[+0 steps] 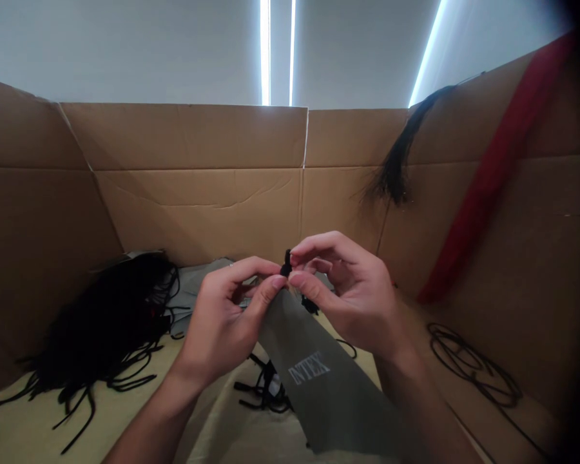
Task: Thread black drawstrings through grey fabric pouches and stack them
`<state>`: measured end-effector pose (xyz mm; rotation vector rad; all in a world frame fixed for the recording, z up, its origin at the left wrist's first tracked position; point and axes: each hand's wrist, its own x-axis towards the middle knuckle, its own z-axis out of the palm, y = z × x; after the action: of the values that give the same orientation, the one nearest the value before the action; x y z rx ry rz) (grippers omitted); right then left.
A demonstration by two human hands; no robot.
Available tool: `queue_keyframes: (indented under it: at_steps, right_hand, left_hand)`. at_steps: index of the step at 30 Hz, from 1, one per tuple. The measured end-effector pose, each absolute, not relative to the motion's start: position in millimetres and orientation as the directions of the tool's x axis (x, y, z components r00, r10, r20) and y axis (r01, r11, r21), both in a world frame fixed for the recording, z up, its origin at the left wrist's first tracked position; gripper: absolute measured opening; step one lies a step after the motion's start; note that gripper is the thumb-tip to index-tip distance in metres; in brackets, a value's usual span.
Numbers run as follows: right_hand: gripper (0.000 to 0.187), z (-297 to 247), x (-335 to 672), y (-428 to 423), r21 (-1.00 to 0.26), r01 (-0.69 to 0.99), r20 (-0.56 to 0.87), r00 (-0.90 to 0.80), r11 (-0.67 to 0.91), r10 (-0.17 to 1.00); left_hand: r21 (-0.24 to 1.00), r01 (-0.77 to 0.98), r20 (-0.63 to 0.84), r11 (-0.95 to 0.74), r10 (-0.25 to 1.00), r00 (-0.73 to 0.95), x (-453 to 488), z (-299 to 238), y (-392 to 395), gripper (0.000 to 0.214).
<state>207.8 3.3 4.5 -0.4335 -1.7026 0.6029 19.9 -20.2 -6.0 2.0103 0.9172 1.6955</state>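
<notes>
A grey fabric pouch (319, 380) printed with INTEX hangs from my two hands at the centre of the view. My left hand (225, 319) pinches its top edge between thumb and forefinger. My right hand (350, 290) is closed on the same top edge and on a small black cord toggle (286, 263) that sticks up between the fingertips. A black drawstring (265, 386) dangles below the pouch.
A pile of black cords (101, 322) lies on the yellowish table at left, with more grey pouches (198, 290) behind my hands. Cardboard walls (198, 206) enclose the space. A black tassel (396, 167) and red strap (488, 187) hang at right, above coiled black cord (468, 361).
</notes>
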Motion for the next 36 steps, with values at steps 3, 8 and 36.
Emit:
queue_keyframes:
  at_steps: [3, 8, 36]
  right_hand:
    - [0.033, 9, 211, 1, -0.650, 0.112, 0.665, -0.394, 0.751, 0.634]
    - [0.004, 9, 211, 5, -0.547, 0.441, 0.495, -0.515, 0.712, 0.700]
    - [0.036, -38, 174, 60, -0.099, 0.382, 0.804, -0.513, 0.919, 0.300]
  left_hand:
    - [0.612, 0.331, 0.766, -0.719, 0.642, -0.021, 19, -7, -18, 0.008]
    - [0.526, 0.440, 0.808, -0.728, 0.589, 0.010, 17, -4, -17, 0.008]
    - [0.946, 0.081, 0.323, -0.313, 0.927, -0.189, -3, -7, 31, 0.028]
